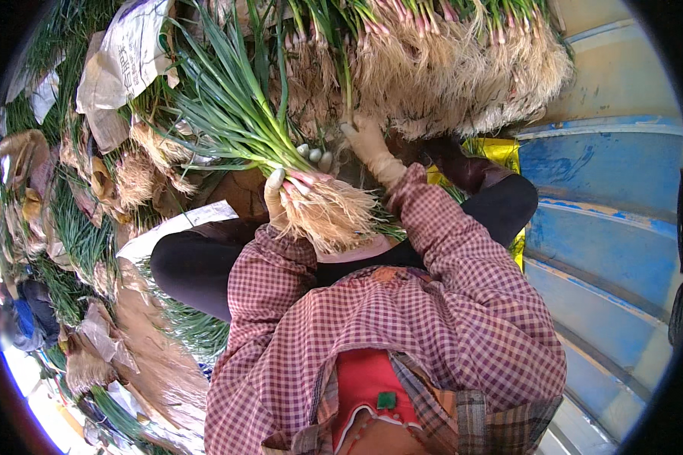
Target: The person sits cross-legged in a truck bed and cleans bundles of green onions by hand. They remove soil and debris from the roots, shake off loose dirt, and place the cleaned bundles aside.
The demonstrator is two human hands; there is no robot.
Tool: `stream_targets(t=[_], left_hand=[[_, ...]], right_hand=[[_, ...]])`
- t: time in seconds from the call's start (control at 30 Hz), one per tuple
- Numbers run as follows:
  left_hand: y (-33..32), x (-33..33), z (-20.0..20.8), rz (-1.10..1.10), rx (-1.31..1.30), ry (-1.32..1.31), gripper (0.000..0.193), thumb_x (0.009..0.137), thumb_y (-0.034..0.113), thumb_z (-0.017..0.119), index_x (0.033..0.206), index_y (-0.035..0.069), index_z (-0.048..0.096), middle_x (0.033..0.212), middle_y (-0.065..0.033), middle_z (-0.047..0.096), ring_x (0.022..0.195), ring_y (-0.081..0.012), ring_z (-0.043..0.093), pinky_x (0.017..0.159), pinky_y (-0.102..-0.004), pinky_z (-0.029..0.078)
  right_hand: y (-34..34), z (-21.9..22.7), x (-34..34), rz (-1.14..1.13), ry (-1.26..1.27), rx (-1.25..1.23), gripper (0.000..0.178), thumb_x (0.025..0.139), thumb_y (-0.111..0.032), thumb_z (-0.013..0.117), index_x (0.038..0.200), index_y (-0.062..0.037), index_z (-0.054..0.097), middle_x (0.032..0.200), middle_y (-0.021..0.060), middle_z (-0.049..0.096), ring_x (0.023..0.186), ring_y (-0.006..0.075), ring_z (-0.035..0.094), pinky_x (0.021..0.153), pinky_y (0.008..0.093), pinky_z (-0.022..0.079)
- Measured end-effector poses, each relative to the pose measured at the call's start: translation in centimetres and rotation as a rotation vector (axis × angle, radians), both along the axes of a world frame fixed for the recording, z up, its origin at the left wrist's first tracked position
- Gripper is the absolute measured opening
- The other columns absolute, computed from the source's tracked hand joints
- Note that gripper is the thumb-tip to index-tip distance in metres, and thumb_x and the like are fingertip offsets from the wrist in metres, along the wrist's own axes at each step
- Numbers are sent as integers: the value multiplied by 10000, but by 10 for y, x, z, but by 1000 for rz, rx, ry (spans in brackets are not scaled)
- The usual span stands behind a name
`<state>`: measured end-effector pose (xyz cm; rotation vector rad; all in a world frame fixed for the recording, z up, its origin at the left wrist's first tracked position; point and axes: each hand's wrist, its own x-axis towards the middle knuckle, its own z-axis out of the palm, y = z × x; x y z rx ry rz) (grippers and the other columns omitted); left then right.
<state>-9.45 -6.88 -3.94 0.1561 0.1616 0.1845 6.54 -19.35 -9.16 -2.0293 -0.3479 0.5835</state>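
Note:
My left hand (275,203), in a pale glove with grey fingertips, is closed around a bunch of green garlic (305,183). Its long green leaves fan toward the upper left, and the pinkish-white bulbs and straw-coloured roots hang over my lap. The grey fingertips show on the bunch's far side. Just right of it, my right hand (370,148), gloved too, has its thumb and fingers together at the lower end of a single green garlic stalk (347,87). Part of that grip is hidden from view.
A thick row of green garlic (463,72) with dense roots lies ahead of me. More bundles (136,174) and torn white sacks (133,57) crowd the left, beside brown sheeting (155,334). A ribbed blue metal wall (592,220) stands at right, near a yellow bag (501,152).

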Motion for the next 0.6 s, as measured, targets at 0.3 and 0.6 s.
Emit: stream_targets(t=[0.3, 0.6], left_hand=[[2, 22, 14, -175, 299, 86, 394, 830, 299, 527, 990, -59, 562, 853, -169, 637, 778, -258, 629, 765, -378, 519], [-6, 15, 27, 116, -48, 23, 501, 842, 341, 510, 1220, 23, 429, 1096, -147, 554, 1007, -248, 533, 949, -456, 392]], right_hand=[[-29, 52, -39, 382, -793, -12, 237, 814, -153, 542, 1034, -64, 546, 928, 121, 571, 862, 272, 574, 724, 331, 473], [-57, 5, 30, -106, -365, -1, 242, 792, -190, 632, 1002, -76, 592, 968, 100, 638, 853, 219, 614, 747, 311, 482]])
